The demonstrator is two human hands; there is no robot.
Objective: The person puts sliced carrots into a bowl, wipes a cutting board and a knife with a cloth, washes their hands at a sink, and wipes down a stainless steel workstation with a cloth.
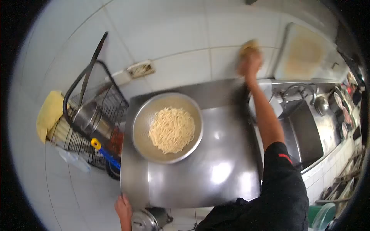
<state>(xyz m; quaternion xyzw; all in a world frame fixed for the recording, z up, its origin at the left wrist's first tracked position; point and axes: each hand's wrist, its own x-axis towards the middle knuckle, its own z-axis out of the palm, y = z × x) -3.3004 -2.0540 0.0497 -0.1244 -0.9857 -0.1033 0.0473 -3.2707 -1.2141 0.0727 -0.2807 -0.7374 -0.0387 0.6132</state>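
My right hand, smeared by motion, reaches out to the white tiled wall above the steel table. Its fingers are closed on a blurred yellowish sponge, pressed against or close to the tiles. At the table's near left corner is my left hand, its fingers curled at the edge of the steel table. A large round metal bowl stands on the left part of the table. Pale cooked noodles lie heaped in it.
Left of the table, a black wire rack holds a metal pot and a blue-handled tool. To the right are a sink with a faucet and a stained cutting board leaning on the wall. A lidded pot stands below the table.
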